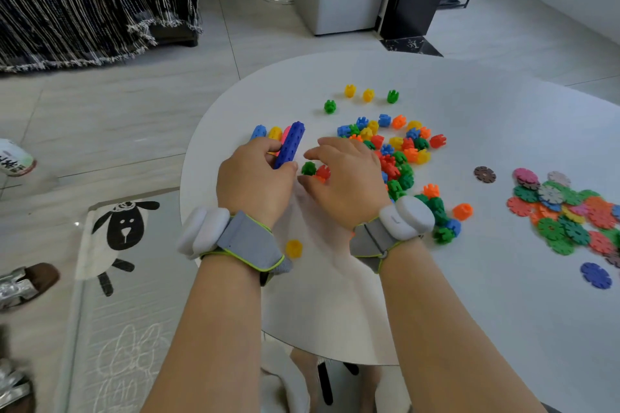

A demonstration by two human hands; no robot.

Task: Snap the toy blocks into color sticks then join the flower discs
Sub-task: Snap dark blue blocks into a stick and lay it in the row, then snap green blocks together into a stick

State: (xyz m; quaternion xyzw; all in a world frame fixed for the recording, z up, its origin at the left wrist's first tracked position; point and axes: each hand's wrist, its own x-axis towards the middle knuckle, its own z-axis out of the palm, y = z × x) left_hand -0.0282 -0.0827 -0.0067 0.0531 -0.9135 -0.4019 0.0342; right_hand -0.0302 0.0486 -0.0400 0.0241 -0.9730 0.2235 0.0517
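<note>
From the head view, the left hand [255, 178] grips the lower end of a dark blue stick [291, 143] of snapped-together plastic blocks. Its fingers are curled round the stick and the thumb is laid along its side. The stick tilts up and away over the round white table [469, 104].

The right hand [347, 178] is palm down just beside the left, fingers loosely bent and apart, with nothing clamped in them. Its thumb and forefinger lie either side of a small red plastic block [323, 172], but contact cannot be made out. A small green plastic block [308, 168] sits just left of the red one, between the two hands.

Three more sticks lie behind the left hand, a light blue stick [258, 132], a yellow stick [275, 133] and a pink stick [286, 135]. Only their far ends show, which makes four sticks in all.

The heap of loose mixed-colour blocks [399, 147] is partly covered by the right hand and wrist, so it is too tangled to count. Beyond it stand four single blocks, two yellow and two green. One lone yellow block [294, 248] lies by the left wrist and one lone orange block [463, 211] lies right of the heap.

The pile of flat flower discs [563, 208] is cut off by the right edge. A brown disc [484, 174] and a blue disc [595, 275] lie apart from it.

Each wrist wears a grey band: left wristband [235, 238], right wristband [392, 225].
</note>
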